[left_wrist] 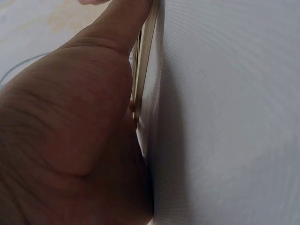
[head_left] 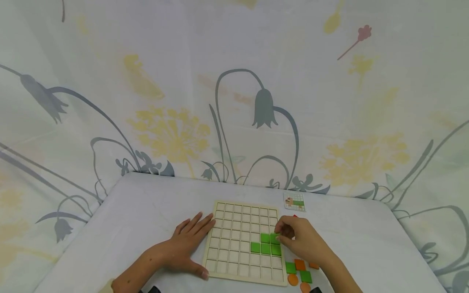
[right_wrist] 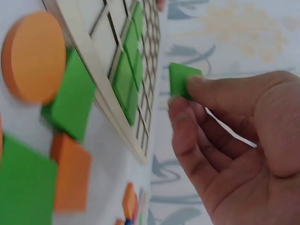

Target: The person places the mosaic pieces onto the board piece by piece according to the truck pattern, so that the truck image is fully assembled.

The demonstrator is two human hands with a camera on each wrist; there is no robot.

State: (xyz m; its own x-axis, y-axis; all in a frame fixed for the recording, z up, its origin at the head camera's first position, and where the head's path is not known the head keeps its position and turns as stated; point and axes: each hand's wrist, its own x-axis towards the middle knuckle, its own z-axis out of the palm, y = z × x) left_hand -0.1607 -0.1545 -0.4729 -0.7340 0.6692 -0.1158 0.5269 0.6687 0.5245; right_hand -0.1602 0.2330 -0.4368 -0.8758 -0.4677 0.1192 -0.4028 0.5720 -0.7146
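Observation:
A pale wooden grid board (head_left: 245, 279) lies on the white-covered table. Green square tiles (head_left: 265, 248) fill several cells near its right side. My right hand (head_left: 301, 240) is over that edge, pinching one green square tile (right_wrist: 178, 79) between thumb and fingertips. In the right wrist view, this tile is raised clear of the board. My left hand (head_left: 185, 249) rests along the board's left edge, fingers straight and spread, thumb near the lower left corner. The left wrist view shows mostly the palm side and thumb of that hand beside the board's edge.
Loose green and orange squares (head_left: 299, 265) and orange discs (head_left: 293, 279) lie right of the board's near corner. A small picture card (head_left: 294, 202) with a grid pattern sits beyond the far right corner. Part of a red piece (head_left: 295, 215) shows behind my right hand. Flower-printed cloth (head_left: 234, 134) hangs behind.

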